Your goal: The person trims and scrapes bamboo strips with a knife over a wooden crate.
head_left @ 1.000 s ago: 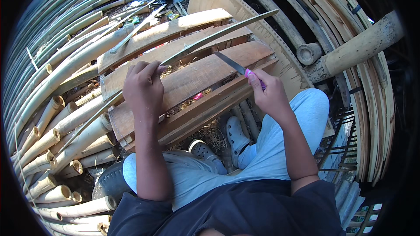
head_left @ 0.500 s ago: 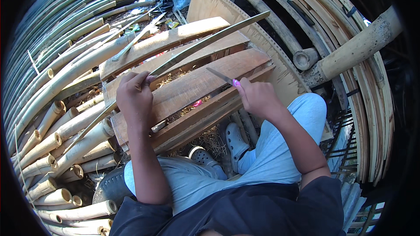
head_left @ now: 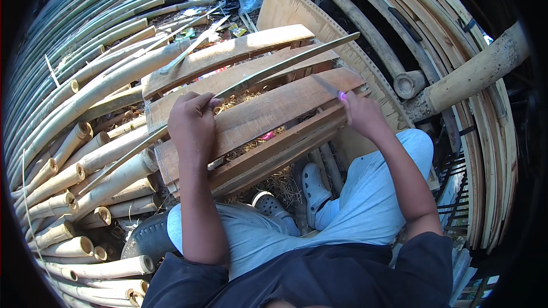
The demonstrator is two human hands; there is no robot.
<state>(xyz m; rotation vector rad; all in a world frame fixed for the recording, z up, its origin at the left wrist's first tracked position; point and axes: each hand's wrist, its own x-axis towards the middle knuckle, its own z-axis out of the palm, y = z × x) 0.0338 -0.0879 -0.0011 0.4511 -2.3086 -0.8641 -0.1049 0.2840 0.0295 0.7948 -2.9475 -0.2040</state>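
Note:
My left hand (head_left: 193, 118) is closed around a long, thin bamboo strip (head_left: 285, 67), which slants from low on the left up to the far right over a slatted wooden crate. My right hand (head_left: 365, 115) grips a knife by its pink handle (head_left: 342, 96). The knife's blade (head_left: 326, 86) points up and left, above the broad front slat (head_left: 262, 108) and apart from the strip. Pale shavings (head_left: 231, 102) show between the slats beneath the strip.
Cut bamboo poles (head_left: 74, 177) are stacked along the left. A sheet of plywood (head_left: 285, 8) leans behind the crate. One thick bamboo post (head_left: 479, 71) crosses at the right, before long curved wooden slats (head_left: 485, 154). My shoes (head_left: 314, 188) rest below the crate.
My right hand has moved the knife outward to the right, away from my left hand. The strip's far end has dipped slightly, and the whole view has shifted a little.

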